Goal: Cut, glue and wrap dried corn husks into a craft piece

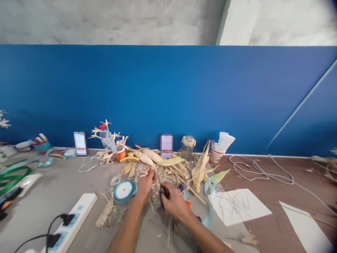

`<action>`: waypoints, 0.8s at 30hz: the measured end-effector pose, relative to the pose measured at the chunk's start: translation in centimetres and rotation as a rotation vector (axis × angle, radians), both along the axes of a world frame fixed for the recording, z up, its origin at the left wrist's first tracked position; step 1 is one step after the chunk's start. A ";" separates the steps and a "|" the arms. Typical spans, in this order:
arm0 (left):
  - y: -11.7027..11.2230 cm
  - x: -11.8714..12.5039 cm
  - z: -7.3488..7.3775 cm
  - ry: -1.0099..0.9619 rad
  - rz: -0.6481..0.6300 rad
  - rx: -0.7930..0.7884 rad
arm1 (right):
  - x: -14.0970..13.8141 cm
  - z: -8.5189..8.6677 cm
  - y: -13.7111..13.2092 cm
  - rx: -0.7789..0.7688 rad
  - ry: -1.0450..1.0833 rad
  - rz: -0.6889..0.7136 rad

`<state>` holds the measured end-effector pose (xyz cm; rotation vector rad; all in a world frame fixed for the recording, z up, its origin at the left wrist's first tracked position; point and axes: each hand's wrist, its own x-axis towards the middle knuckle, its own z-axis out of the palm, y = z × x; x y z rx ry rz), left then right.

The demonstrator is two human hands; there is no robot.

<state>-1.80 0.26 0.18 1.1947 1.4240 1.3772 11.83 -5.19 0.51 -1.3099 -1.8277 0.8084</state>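
Note:
My right hand (pixel 172 199) is closed round the dark handles of a pair of scissors (pixel 158 174), whose blades point away from me. Just left of the blades, my left hand (pixel 147 178) pinches a small pale piece of what looks like dried corn husk; most of it is hidden by the fingers. Beyond both hands lies a heap of dried corn husks (pixel 171 161) with scraps and strips under and around it. A roll of blue ribbon (pixel 123 191) lies beside my left forearm, with a smaller white roll (pixel 116 180) behind it.
A white power strip (pixel 76 218) with black plugs lies front left. Along the blue partition stand a phone (pixel 166 146), a lidded jar (pixel 187 147), a paper cup (pixel 217 154) and a cup with husk flowers (pixel 120 154). On the right are white paper (pixel 239 207) with thin sticks and a cable (pixel 263 172).

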 end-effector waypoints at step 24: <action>-0.1 0.5 0.7 -0.167 0.015 0.008 | 0.1 0.1 -0.1 0.081 -0.091 0.000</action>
